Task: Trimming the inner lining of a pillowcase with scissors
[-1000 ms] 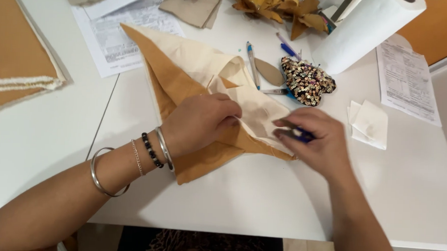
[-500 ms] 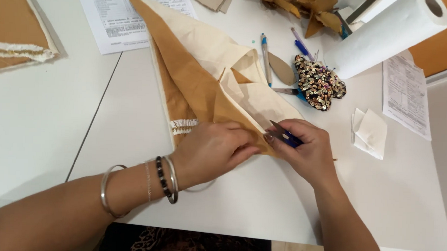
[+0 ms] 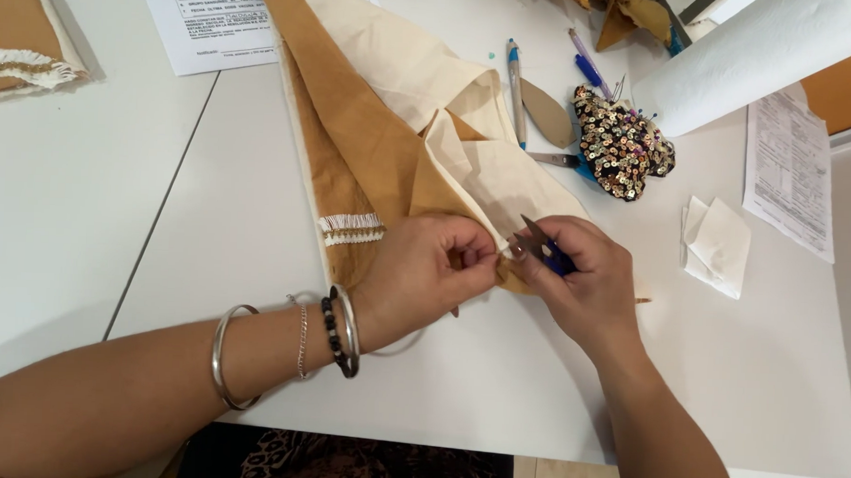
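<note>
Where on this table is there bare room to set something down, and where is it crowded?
Free: the white tabletop right of the right hand, below the folded tissue; also left of the cloth. Crowded: the far side around the sequinned cushion, pens and paper roll.

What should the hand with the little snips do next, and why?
Probably close the thread snips on whatever sits between the blades. The right hand has them open, tips right at the fabric corner, and the left hand pinches that corner in a tight grip to steady it. Whether a loose thread is there is too small to tell, so the cut should be tiny.
</note>
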